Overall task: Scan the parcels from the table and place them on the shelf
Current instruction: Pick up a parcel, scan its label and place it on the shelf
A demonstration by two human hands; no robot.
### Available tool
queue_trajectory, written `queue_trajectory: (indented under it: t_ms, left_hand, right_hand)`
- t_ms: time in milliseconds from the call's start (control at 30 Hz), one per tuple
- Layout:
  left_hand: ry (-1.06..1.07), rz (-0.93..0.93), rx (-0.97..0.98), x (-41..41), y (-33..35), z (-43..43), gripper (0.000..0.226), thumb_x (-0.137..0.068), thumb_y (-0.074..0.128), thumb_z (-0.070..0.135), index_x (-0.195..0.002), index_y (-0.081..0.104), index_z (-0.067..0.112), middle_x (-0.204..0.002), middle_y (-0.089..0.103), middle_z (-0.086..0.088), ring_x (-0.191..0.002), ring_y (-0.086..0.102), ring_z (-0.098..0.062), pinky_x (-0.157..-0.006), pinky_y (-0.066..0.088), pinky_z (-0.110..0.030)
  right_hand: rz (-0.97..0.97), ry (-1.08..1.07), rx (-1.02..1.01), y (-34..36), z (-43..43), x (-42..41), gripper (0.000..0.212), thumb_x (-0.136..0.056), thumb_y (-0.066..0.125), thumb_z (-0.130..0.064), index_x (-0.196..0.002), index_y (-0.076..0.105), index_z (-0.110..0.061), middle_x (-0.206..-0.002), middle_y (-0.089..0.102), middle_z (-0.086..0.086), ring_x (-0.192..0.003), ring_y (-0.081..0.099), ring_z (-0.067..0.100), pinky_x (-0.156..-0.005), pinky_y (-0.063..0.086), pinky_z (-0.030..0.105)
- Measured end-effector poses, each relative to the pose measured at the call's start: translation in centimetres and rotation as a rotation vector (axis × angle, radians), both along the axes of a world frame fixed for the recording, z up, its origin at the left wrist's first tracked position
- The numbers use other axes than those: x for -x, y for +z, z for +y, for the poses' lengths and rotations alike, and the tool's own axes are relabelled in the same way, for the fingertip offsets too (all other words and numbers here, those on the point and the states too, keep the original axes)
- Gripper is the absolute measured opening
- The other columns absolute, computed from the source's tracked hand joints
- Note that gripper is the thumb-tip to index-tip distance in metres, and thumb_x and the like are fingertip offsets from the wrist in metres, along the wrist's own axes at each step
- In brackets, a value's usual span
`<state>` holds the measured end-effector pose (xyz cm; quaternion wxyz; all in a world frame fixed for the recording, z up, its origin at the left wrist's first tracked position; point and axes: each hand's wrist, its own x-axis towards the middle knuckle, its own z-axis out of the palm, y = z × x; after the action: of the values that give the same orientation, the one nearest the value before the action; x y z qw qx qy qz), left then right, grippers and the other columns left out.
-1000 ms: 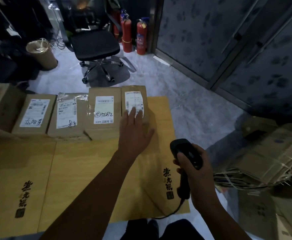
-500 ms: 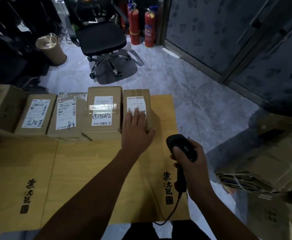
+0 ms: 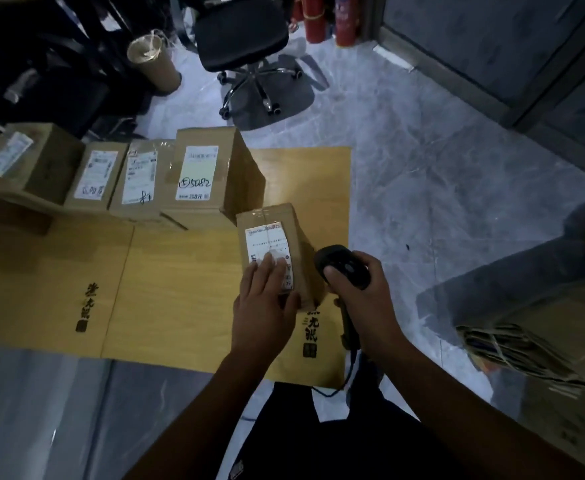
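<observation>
Our left hand point(image 3: 265, 303) grips one parcel point(image 3: 273, 221), right hand point(image 3: 365, 301) the scanner point(image 3: 344, 266) beside it; scanning looks pending, other parcels point(image 3: 197, 174) wait beyond.

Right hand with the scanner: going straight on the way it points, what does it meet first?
Probably the small parcel, which the left hand holds just ahead of the scanner in the right hand. Depth is unclear, so it might pass beside it.

On the white shipping label point(image 3: 195, 176) of the tall brown cardboard box point(image 3: 242, 174), a handwritten "5082" is seen, with "8元" printed beneath. Black brush-written Chinese characters point(image 3: 84, 304) are printed on the yellow-brown cardboard sheet point(image 3: 180, 289) but cannot be surely read. The white label point(image 3: 266, 245) on the small brown cardboard parcel point(image 3: 303, 251) is too blurred to read.
</observation>
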<state>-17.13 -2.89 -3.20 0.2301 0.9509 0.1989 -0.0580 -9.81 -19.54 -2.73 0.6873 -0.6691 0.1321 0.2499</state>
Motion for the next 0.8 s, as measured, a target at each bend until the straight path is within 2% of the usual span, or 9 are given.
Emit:
queue_trajectory:
  t_ms: [133, 267, 333, 400, 467, 533, 600, 700, 800]
  left_hand:
    - [0.083, -0.034, 0.035, 1.5, 0.0, -0.8, 0.069, -0.097, 0.068, 0.041, -0.158, 0.04, 0.024, -0.169, 0.025, -0.001, -0.154, 0.016, -0.026, -0.114, 0.039, -0.059]
    - [0.293, -0.154, 0.189, 2.4, -0.2, -0.2, 0.106, -0.078, 0.087, 0.043, -0.163, 0.026, 0.022, -0.172, 0.002, -0.001, -0.156, 0.006, -0.026, -0.113, 0.034, -0.046]
    - [0.399, -0.166, 0.331, 2.6, -1.3, 0.9, 0.124, -0.066, 0.095, 0.043, -0.163, 0.021, 0.018, -0.171, 0.004, -0.001, -0.157, 0.008, -0.021, -0.113, 0.032, -0.039]
    - [0.454, -0.096, 0.456, 2.5, -2.3, 1.8, 0.134, -0.058, 0.1, 0.046, -0.162, 0.02, 0.018, -0.168, 0.017, -0.004, -0.155, 0.02, -0.022, -0.115, 0.034, -0.041]
    - [0.453, -0.096, 0.693, 2.5, -3.6, 2.6, 0.118, -0.062, 0.102, 0.029, -0.155, 0.031, 0.019, -0.152, 0.048, -0.006, -0.138, 0.053, -0.018, -0.103, 0.054, -0.045]
    - [0.414, -0.134, 0.882, 2.3, -3.4, 2.7, 0.096, -0.07, 0.093, 0.001, -0.147, 0.036, 0.017, -0.129, 0.066, 0.001, -0.108, 0.072, -0.006, -0.078, 0.062, -0.028]
    - [0.417, -0.144, 1.025, 2.4, -3.2, 2.7, 0.092, -0.074, 0.09, -0.002, -0.147, 0.037, 0.019, -0.126, 0.067, 0.004, -0.102, 0.073, -0.004, -0.07, 0.06, -0.021]
    - [0.466, -0.118, 1.159, 3.0, -3.6, 2.6, 0.095, -0.078, 0.09, 0.009, -0.149, 0.032, 0.033, -0.126, 0.063, 0.015, -0.096, 0.07, 0.003, -0.056, 0.056, -0.016]
    - [0.488, -0.138, 1.198, 2.7, -3.4, 2.5, 0.104, -0.074, 0.094, 0.013, -0.153, 0.031, 0.036, -0.132, 0.063, 0.012, -0.105, 0.067, -0.001, -0.065, 0.06, -0.024]
  right_hand:
    - [0.016, 0.075, -0.028, -0.1, -0.7, 0.7, 0.062, -0.093, 0.079, -0.029, -0.147, 0.048, -0.021, -0.139, 0.061, -0.002, -0.125, 0.064, 0.018, -0.103, 0.057, 0.044]
    - [-0.013, 0.105, -0.002, 0.4, -0.6, 1.5, 0.059, -0.092, 0.081, -0.028, -0.143, 0.051, -0.025, -0.136, 0.063, -0.006, -0.123, 0.064, 0.014, -0.101, 0.057, 0.042]
    - [-0.034, 0.106, 0.039, 0.6, -0.2, 1.9, 0.059, -0.09, 0.082, -0.031, -0.141, 0.053, -0.028, -0.134, 0.064, -0.008, -0.121, 0.065, 0.012, -0.101, 0.058, 0.043]
    - [-0.042, 0.089, 0.075, 0.9, 0.2, 2.5, 0.058, -0.089, 0.084, -0.033, -0.139, 0.054, -0.029, -0.132, 0.066, -0.008, -0.119, 0.067, 0.013, -0.101, 0.058, 0.046]
    - [-0.047, 0.05, 0.106, 1.3, 0.9, 3.3, 0.055, -0.09, 0.084, -0.03, -0.137, 0.055, -0.027, -0.128, 0.068, -0.006, -0.117, 0.068, 0.014, -0.101, 0.059, 0.049]
    - [-0.058, 0.018, 0.133, 1.5, 1.5, 4.3, 0.054, -0.09, 0.083, -0.028, -0.137, 0.055, -0.026, -0.127, 0.068, -0.006, -0.116, 0.068, 0.014, -0.101, 0.058, 0.049]
    - [-0.061, -0.007, 0.164, 1.5, 1.9, 5.4, 0.055, -0.09, 0.083, -0.03, -0.137, 0.055, -0.026, -0.129, 0.067, -0.005, -0.118, 0.067, 0.015, -0.101, 0.058, 0.049]
    - [-0.06, -0.037, 0.199, 2.0, 2.3, 6.5, 0.056, -0.09, 0.083, -0.032, -0.137, 0.055, -0.027, -0.13, 0.066, -0.002, -0.117, 0.068, 0.018, -0.099, 0.059, 0.051]
    - [-0.066, -0.037, 0.22, 3.0, 2.3, 6.9, 0.053, -0.091, 0.082, -0.032, -0.135, 0.054, -0.028, -0.129, 0.067, 0.0, -0.113, 0.07, 0.019, -0.084, 0.062, 0.039]
